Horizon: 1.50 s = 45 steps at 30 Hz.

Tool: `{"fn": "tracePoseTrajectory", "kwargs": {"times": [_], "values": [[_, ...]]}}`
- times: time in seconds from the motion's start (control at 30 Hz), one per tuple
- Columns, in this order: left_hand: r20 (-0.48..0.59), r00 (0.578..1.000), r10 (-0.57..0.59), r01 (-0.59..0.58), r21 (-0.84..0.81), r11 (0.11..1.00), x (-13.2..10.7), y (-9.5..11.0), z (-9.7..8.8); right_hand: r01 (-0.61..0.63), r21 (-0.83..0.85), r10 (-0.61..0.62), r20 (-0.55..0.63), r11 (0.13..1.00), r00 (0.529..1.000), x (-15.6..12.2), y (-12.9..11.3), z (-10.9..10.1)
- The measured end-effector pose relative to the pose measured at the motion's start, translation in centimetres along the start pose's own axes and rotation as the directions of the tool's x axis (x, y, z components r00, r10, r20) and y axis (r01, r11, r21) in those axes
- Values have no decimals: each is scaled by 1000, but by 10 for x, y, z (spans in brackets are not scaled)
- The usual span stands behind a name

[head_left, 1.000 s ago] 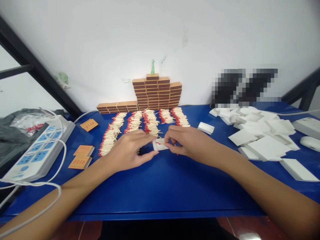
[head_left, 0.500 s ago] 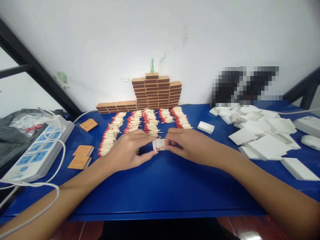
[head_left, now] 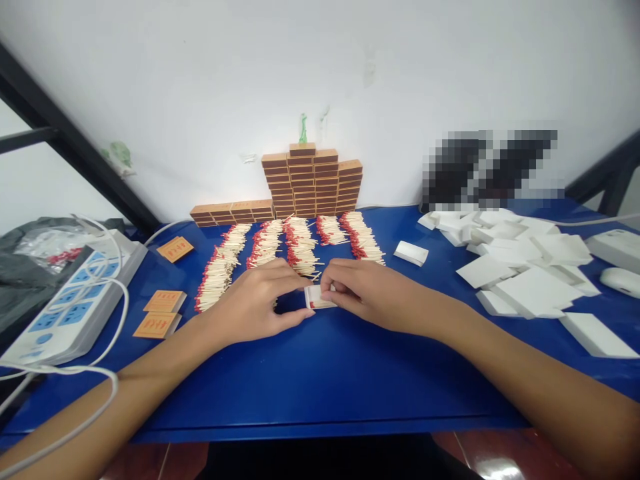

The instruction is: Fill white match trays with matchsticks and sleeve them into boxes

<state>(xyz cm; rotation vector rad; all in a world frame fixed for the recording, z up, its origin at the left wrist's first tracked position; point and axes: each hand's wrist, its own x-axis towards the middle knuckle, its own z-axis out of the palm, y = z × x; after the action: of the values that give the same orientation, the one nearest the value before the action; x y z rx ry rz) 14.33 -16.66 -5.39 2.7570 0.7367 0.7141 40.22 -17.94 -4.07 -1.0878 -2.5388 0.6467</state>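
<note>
A small white matchbox tray (head_left: 317, 297) with red-tipped matches in it rests on the blue table (head_left: 320, 380) between my hands. My left hand (head_left: 257, 300) pinches its left end with thumb and fingers. My right hand (head_left: 363, 290) covers its right side, fingers pressing on the matches inside. Just behind lie several rows of loose red-tipped matches (head_left: 295, 247).
Finished orange matchboxes (head_left: 310, 180) are stacked against the wall. Empty white trays (head_left: 520, 267) are heaped at the right, with one lone tray (head_left: 411, 253). Flat orange sleeves (head_left: 160, 313) and a power strip (head_left: 70, 300) with cables lie at the left.
My right hand has slid a little left over the tray, covering more of it. The tray and my left hand have hardly shifted.
</note>
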Motion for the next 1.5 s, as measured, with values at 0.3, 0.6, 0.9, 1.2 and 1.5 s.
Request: {"fn": "tracePoseTrajectory", "kwargs": {"times": [0.3, 0.6, 0.9, 1.2, 1.5], "values": [[49, 999, -21, 19, 40, 999, -1, 1, -4, -102, -148, 110, 47, 984, 993, -8, 17, -31], [43, 999, 11, -14, 55, 998, 0, 6, -8, -74, -114, 89, 139, 991, 986, -12, 30, -24], [98, 995, 1, 2, -25, 1000, 1, 7, -18, -109, -98, 120, 115, 989, 986, -1, 8, -8], [185, 982, -35, 47, -64, 997, -1, 13, -14, -106, -113, 87, -158, 988, 984, 19, 10, 23], [208, 975, -81, 77, 25, 997, 1, 10, -23, -120, -111, 101, -162, 987, 982, 21, 15, 26]]}}
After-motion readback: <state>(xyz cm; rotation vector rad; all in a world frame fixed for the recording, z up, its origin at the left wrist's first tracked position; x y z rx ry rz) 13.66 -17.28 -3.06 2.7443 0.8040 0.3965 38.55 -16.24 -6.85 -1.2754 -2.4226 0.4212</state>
